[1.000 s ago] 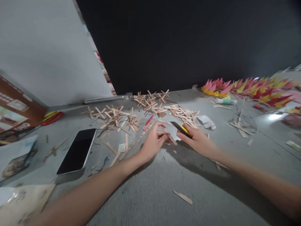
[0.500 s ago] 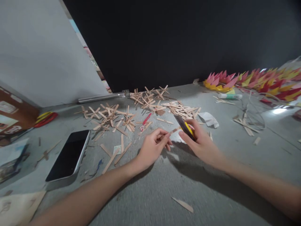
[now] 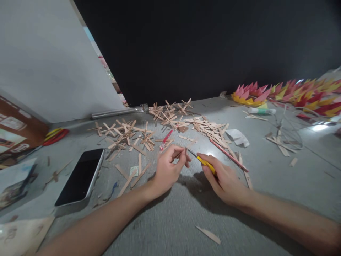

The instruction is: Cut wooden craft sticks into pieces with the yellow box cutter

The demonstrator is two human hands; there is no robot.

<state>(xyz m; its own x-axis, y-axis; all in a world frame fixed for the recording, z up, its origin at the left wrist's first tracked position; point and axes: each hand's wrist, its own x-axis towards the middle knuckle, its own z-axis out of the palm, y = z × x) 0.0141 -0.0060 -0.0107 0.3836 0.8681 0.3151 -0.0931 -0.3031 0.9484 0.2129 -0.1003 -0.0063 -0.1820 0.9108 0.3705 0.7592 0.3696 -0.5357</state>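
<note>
My left hand [image 3: 170, 165] is closed in a pinch near the middle of the table, with a thin wooden craft stick [image 3: 191, 143] showing blurred at its fingertips. Most of what sits between those fingers is hidden. My right hand [image 3: 223, 179] is wrapped round a yellow utility knife [image 3: 208, 165]. Its dark, narrow blade points left and nearly meets the left fingertips; whether it touches the stick I cannot tell. Beyond the hands lie a heap of loose craft sticks [image 3: 209, 128] and several star-shaped stick pieces [image 3: 124, 131].
A phone [image 3: 80, 177] lies left, near red-and-yellow scissors [image 3: 55, 136]. A red pen-like item [image 3: 167, 137], a red striped rod [image 3: 229, 155], crumpled white paper [image 3: 238, 137] and a glue stick [image 3: 262, 111] lie about. Folded-paper flowers [image 3: 250, 94] stand back right; a wood sliver [image 3: 209, 234] lies in front.
The knife has turned and dropped lower, its blade now pointing at my left fingertips. My right hand has shifted slightly down, uncovering the red striped rod. The left hand stays nearly in place.
</note>
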